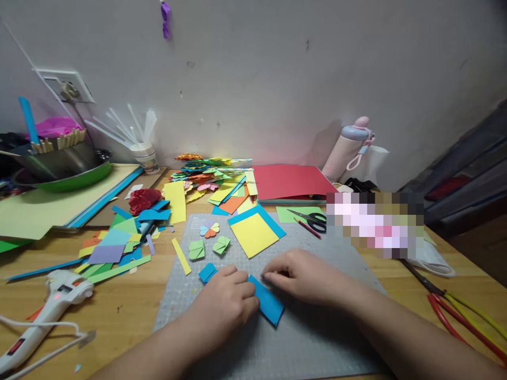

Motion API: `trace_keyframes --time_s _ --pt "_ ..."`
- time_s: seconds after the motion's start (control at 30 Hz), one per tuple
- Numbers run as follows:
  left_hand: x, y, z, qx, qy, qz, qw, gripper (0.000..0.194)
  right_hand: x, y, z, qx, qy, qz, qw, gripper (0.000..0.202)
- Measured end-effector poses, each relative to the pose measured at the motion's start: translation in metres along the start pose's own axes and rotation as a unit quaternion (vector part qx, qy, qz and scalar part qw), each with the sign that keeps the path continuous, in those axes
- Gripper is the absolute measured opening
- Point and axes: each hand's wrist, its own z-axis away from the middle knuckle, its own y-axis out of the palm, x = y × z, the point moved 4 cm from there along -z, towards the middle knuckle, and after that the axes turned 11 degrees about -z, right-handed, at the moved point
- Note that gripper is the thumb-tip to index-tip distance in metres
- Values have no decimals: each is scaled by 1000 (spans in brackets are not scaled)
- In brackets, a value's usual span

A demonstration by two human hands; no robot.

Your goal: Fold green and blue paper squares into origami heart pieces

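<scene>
A folded strip of blue paper (268,302) lies slantwise on the grey cutting mat (325,327). My left hand (227,298) is closed over its upper left part, with curled fingers pressing it down; these fingers hide that part. Just beyond the paper's upper edge is my right hand (297,272), fingers curled together and tips low over the mat, with nothing visible in them. A small folded blue piece (207,273) sticks out left of my left hand. Behind it lie two folded green pieces (197,250) and a multicoloured paper flower (209,229).
Yellow and blue square sheets (255,235) lie mid-mat. Black scissors (312,216) and a pencil (308,228) rest behind my right hand. At left are paper scraps (106,253) and a white glue gun (43,316). Red-and-yellow-handled scissors (443,295) lie at right.
</scene>
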Motion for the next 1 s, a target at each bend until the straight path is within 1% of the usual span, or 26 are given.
trace_keyframes --time_s 0.03,0.07,0.1,0.13,0.17,0.27,0.3,0.37,0.43,0.57,0.63,0.67,0.7,0.77,0.9,1.0 --pt "0 1 0 1 -5 -1 1000 31 7 3 5 60 -40 58 996 21" --pt "0 1 0 2 -8 -2 1000 31 12 4 10 99 -71 105 987 23" --pt "0 1 0 2 -10 -2 1000 31 15 5 14 123 -93 138 978 29" --pt "0 1 0 2 -13 -1 1000 31 15 7 18 143 -109 171 969 33" --pt "1 2 1 6 -16 2 1000 31 15 7 20 148 -122 195 962 34" --pt "2 6 2 31 -31 26 999 26 3 9 22 162 -157 234 946 30" --pt "2 7 2 43 -37 36 998 24 -2 10 22 161 -176 244 940 32" --pt "3 10 3 61 -45 56 996 19 -11 10 20 135 -222 265 928 35" --pt "4 11 3 73 -51 62 994 16 -18 9 19 105 -243 264 928 34" --pt "-1 5 2 98 -54 39 993 18 -21 9 19 85 -231 229 942 31" --pt "-9 0 2 124 -54 18 991 19 -21 9 19 82 -220 220 947 31" --pt "-12 -2 3 139 -68 11 988 19 -21 9 20 83 -217 216 948 30" --pt "-14 -3 3 148 -82 7 986 18 -22 9 20 83 -217 212 949 30" --pt "-21 -4 3 172 -78 -3 982 11 -24 9 18 90 -221 204 949 29" --pt "-26 -3 0 217 -33 -18 976 4 -26 6 12 93 -225 187 952 27" --pt "-26 -4 -3 228 -17 -25 973 5 -26 4 7 81 -209 181 958 26"
